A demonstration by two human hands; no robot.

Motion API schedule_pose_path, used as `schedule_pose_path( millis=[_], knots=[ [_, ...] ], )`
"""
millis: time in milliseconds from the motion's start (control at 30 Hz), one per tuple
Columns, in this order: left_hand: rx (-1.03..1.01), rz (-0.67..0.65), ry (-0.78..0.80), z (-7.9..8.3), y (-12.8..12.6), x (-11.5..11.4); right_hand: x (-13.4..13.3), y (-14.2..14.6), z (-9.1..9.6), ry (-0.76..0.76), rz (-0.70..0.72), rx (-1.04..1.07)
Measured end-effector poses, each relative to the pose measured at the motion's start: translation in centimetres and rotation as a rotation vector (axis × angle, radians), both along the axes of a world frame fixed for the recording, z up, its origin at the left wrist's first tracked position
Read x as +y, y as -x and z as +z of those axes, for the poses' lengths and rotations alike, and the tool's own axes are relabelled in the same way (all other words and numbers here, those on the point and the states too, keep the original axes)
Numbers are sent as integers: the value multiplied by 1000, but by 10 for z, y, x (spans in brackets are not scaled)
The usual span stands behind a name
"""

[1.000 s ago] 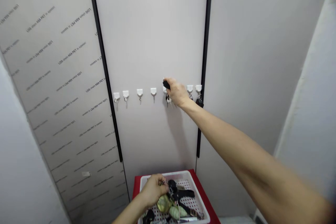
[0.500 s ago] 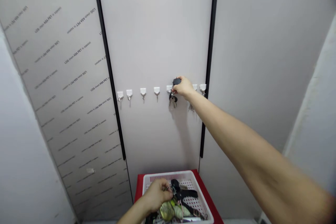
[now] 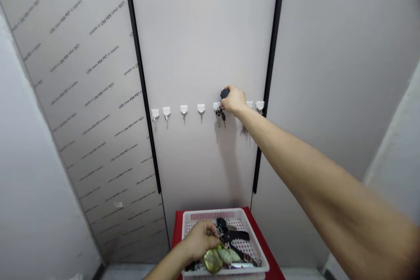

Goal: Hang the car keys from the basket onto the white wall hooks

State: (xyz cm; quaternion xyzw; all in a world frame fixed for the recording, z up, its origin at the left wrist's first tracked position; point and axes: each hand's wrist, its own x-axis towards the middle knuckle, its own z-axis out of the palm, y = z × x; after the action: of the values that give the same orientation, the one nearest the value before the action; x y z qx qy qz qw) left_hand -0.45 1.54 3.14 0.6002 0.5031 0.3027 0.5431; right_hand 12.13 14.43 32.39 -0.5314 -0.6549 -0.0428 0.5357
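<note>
Far left: film-covered panel (image 3: 88, 96) with slanted print. Near, our left hand (image 3: 201, 240) sits low over white plastic basket (image 3: 213, 215) on red stand (image 3: 179, 221), fingers pinched narrow on small metal key ring (image 3: 215, 232), ring mostly hidden. Just right of hand: black strap (image 3: 234, 235), olive pouch (image 3: 213, 260). Far wall: row of white hooks (image 3: 183, 109). Our right hand (image 3: 234, 100) closes on black key fob (image 3: 225, 93); keys (image 3: 220, 113) dangle beside hand. Whether hooked, cannot tell.
</note>
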Motion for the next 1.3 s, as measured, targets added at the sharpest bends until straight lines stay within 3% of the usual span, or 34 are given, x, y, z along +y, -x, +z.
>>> schedule_pose_path(
  millis=[200, 333, 467, 633, 833, 900, 1000, 1100, 1300],
  knots=[
    [-21, 16, 51, -3, 2, -4, -10, 10, 6, -13, -95, -271],
    [-97, 22, 93, -11, 0, -7, -11, 10, 0, -27, -78, -391],
    [-116, 22, 128, -19, -3, -9, -12, 3, -2, -38, -57, -413],
    [-73, 7, 112, -15, -4, -11, -16, -2, 1, -57, -79, -379],
    [-47, 21, 124, -21, -8, -12, -19, 1, -1, -66, 6, -479],
    [53, 13, 95, -23, -8, -11, -16, 0, 0, -8, -31, -418],
    [325, 31, -97, -20, -5, -5, -12, -3, 3, 63, -44, -338],
    [568, 44, -269, -13, -3, 2, -10, -5, 2, 23, -48, -305],
    [752, -70, -321, -7, -7, 4, -16, -8, -17, 23, -22, -143]
  ],
)
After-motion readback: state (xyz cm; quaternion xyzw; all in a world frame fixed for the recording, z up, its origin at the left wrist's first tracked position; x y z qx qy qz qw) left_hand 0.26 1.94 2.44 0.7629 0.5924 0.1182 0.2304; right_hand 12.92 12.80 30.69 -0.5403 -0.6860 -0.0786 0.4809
